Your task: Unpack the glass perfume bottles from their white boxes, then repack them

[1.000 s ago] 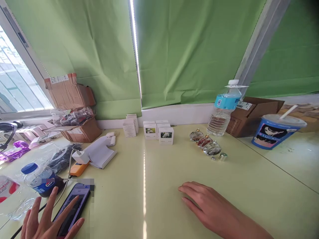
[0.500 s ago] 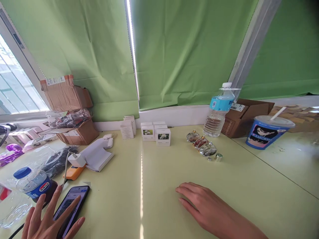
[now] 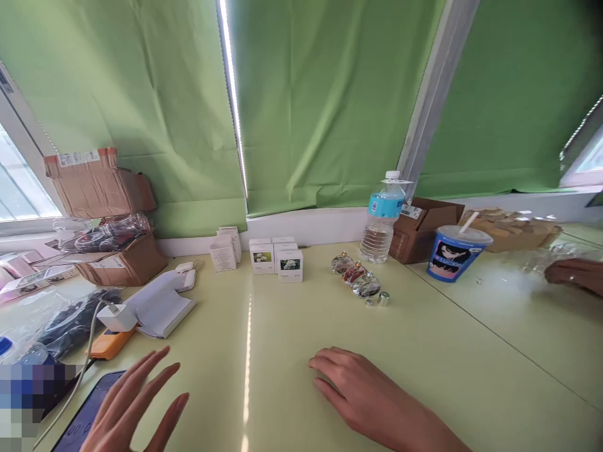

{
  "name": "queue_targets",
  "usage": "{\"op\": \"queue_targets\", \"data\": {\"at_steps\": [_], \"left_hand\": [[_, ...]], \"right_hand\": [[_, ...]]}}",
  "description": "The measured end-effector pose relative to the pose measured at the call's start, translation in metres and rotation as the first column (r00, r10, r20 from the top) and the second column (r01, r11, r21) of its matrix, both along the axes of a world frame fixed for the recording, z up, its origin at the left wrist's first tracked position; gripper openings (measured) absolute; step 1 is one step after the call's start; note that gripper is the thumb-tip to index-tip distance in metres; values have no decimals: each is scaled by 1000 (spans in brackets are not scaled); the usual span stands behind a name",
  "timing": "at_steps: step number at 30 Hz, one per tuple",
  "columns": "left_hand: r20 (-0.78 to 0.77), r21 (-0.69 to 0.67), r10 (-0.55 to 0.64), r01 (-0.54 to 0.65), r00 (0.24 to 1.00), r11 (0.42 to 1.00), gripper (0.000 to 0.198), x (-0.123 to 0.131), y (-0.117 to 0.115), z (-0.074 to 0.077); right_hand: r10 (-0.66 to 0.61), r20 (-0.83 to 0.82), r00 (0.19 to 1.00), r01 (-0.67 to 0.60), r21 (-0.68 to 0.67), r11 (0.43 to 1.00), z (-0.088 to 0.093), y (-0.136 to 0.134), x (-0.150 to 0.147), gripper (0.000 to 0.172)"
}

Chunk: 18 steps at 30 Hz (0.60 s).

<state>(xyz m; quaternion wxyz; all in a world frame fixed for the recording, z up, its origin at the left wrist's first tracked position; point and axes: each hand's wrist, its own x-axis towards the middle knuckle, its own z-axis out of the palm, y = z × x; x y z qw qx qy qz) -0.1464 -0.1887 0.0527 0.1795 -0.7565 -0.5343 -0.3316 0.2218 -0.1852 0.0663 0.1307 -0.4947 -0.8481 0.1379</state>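
Note:
My left hand point(image 3: 134, 408) hovers at the lower left with its fingers spread and nothing in them. It partly covers a phone point(image 3: 89, 408) whose lit screen shows digits. My right hand point(image 3: 346, 383) rests on the bare tabletop, fingers loosely stretched and thumb a little apart, holding nothing. Beyond it lie several glass bottles point(image 3: 355, 276) with shiny facets and gold-coloured necks, in a slanting row. A small silver cap point(image 3: 384, 299) sits beside them. Small white boxes with flower pictures point(image 3: 290, 266) stand upright near the wall.
Behind the bottles stands a water bottle point(image 3: 377, 232), with a cardboard box point(image 3: 414, 229) and a blue cup with a straw point(image 3: 455, 254) to its right. On the left are an open book point(image 3: 164, 314), a white charger point(image 3: 117, 318), an orange device point(image 3: 110, 344) and a carton point(image 3: 122, 263).
The view has turned to the right. My left hand has lifted and shifted right off the phone's middle, and its screen now shows digits. My right hand stays on the table.

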Motion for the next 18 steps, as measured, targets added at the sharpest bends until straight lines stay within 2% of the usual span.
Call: {"op": "queue_targets", "data": {"at_steps": [4,9,12,14,18], "left_hand": [[-8,-147,-189,186,982,972,36,57,11,12],[47,-279,-292,293,955,915,35,125,39,20],[35,-361,-295,287,955,887,34,158,77,22],[44,-354,-250,249,967,902,40,175,110,24],[-3,-309,-271,257,963,916,60,200,174,24]], "right_hand": [[5,4,1000,-5,8,1000,1,-1,1,27],[-5,13,1000,5,13,1000,3,-2,0,28],[-13,10,1000,13,16,1000,4,-2,-1,28],[-18,7,1000,18,15,1000,4,-2,0,28],[-38,6,999,38,4,999,4,0,4,28]]}}
